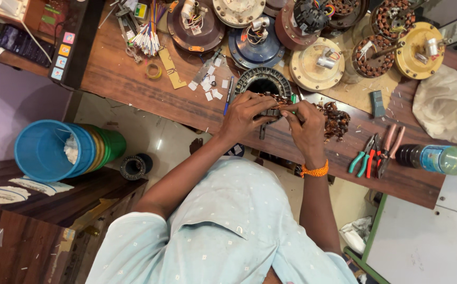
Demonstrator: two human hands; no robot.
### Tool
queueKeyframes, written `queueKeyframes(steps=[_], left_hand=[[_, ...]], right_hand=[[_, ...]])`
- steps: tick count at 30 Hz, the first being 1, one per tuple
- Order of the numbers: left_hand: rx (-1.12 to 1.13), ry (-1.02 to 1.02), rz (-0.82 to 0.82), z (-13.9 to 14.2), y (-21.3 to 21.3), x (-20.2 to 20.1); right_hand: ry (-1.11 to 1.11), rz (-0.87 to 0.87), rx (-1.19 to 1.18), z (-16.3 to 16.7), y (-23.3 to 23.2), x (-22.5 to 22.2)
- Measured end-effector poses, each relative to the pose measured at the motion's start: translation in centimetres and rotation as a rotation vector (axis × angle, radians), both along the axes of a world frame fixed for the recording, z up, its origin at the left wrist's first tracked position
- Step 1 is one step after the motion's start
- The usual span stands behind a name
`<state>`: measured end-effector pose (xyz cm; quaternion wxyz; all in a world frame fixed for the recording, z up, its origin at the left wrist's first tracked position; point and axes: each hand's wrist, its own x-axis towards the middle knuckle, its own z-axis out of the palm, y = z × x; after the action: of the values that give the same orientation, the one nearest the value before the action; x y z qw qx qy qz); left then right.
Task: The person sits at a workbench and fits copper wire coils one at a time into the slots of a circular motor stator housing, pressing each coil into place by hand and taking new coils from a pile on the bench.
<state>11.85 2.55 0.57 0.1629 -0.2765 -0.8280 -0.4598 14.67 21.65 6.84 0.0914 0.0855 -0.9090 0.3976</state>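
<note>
We see both hands closed together on a ring-shaped motor stator [264, 84] at the near edge of the wooden workbench [133, 84]. The left hand [245, 113] clamps its fingers over the stator's lower rim, while the right hand [304, 123], an orange thread band [315, 170] at its wrist, pinches at the same rim beside a small green-tipped tool (too small to identify). What lies between the fingertips is hidden.

At three o'clock of the hands lies a heap of pulled copper winding [335, 120]; further that way rest pliers [375, 152] with coloured grips and a plastic bottle [439, 159] on its side. At eleven o'clock lie a blue pen [229, 94] and white paper scraps [207, 87]. Round motor housings [317, 64] crowd twelve o'clock. At nine o'clock, below the bench, stands a stack of blue buckets [54, 150].
</note>
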Motion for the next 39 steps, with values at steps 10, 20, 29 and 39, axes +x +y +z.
queueKeyframes(steps=[10, 20, 29, 39], left_hand=[[0.046, -0.179, 0.006, 1.9, 0.8, 0.1], [0.022, -0.312, -0.239, 0.6, 0.2, -1.5], [-0.013, -0.486, -0.14, 1.4, 1.3, -1.9], [0.078, -0.301, -0.105, 3.5, 2.8, -1.9]], right_hand=[[0.041, 0.062, -0.029, -0.5, 1.0, -1.9], [0.009, 0.043, -0.089, -0.5, 1.8, -0.2], [0.007, 0.068, -0.057, -1.3, 1.5, -3.2], [-0.003, 0.032, -0.107, -0.7, 2.0, -1.7]])
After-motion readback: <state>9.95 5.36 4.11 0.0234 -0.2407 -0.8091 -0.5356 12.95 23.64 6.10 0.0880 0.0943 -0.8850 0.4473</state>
